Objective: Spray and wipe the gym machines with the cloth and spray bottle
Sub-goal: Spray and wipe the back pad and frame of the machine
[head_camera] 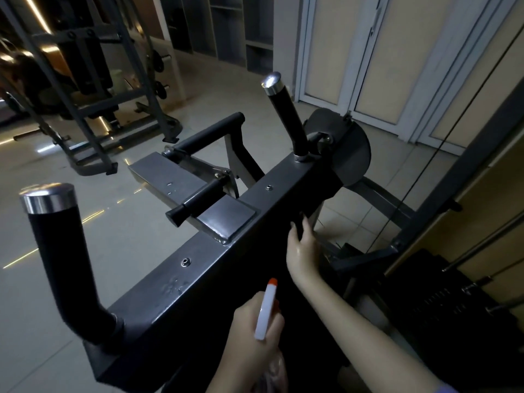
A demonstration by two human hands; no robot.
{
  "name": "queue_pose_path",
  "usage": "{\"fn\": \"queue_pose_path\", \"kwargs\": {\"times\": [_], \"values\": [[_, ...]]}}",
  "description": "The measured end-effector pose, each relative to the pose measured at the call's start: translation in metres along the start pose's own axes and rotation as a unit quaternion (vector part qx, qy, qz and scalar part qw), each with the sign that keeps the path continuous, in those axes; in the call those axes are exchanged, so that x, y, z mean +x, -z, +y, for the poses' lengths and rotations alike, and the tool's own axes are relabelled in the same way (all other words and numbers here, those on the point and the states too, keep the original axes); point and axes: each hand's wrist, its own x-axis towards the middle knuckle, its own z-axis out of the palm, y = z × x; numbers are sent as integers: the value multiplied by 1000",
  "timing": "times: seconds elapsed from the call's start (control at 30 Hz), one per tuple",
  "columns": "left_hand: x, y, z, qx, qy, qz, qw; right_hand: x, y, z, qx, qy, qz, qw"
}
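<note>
My left hand (253, 333) grips a white spray bottle (266, 310) with an orange nozzle tip, which points up towards the dark steel crossbeam (198, 251) of the gym machine. My right hand (302, 246) reaches along the beam's dark near side, and its fingers and thumb hold what looks like a dark cloth (297, 224) against it. The cloth is hard to tell from the black surface. Droplets glisten on the beam top (173, 285) near the left end.
Two black upright handles with chrome caps rise from the beam, one at the left (54, 251) and one at the far end (286, 114). A footplate with roller bars (181, 180) lies beyond. A weight stack (453, 304) is on the right, another machine frame (93, 89) at the back left.
</note>
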Motion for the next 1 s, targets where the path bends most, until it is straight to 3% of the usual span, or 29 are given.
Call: {"fn": "queue_pose_path", "kwargs": {"times": [0.2,0.27,0.43,0.57,0.7,0.9,1.0], "values": [[-13,11,8,-46,-5,7,999,33,-7,-30,21,-66,73,995],[-17,15,7,-46,12,13,999,15,-17,-25,15,-51,82,995],[-24,20,4,-60,21,29,998,-21,-3,-6,-6,-14,-44,999],[-30,24,6,-67,36,46,996,5,13,-24,-6,-31,-9,999],[-37,29,9,-44,14,58,997,-8,-18,-31,-4,-60,36,998],[-43,32,7,-53,20,75,996,-61,-6,-6,-73,36,-82,993],[-46,30,6,-50,23,76,996,-34,4,-12,-67,26,-76,995]]}}
